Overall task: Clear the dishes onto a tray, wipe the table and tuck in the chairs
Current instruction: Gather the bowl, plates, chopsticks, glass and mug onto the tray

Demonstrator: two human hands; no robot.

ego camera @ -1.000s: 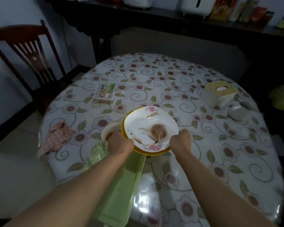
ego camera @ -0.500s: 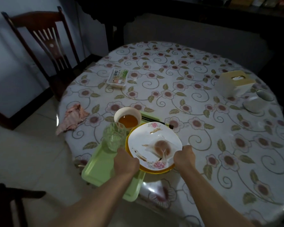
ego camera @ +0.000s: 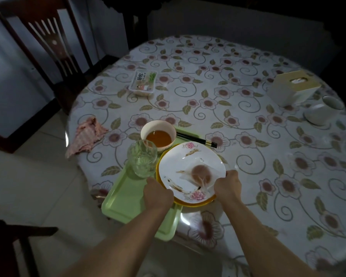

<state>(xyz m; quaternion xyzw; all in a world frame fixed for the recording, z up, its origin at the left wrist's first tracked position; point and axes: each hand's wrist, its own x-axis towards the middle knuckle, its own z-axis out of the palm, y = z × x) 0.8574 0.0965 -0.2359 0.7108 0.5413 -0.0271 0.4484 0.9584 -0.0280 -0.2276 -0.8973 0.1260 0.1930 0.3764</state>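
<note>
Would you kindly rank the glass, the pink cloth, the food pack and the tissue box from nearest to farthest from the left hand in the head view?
From the left hand:
1. Glass, just beyond it on the tray.
2. Pink cloth, at the table's left edge.
3. Food pack, far side, left of centre.
4. Tissue box, far right.

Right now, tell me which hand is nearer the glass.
Left. The left hand grips the plate stack's near-left rim, just below the glass on the tray. The right hand grips the white plate's right rim, farther away.
</note>
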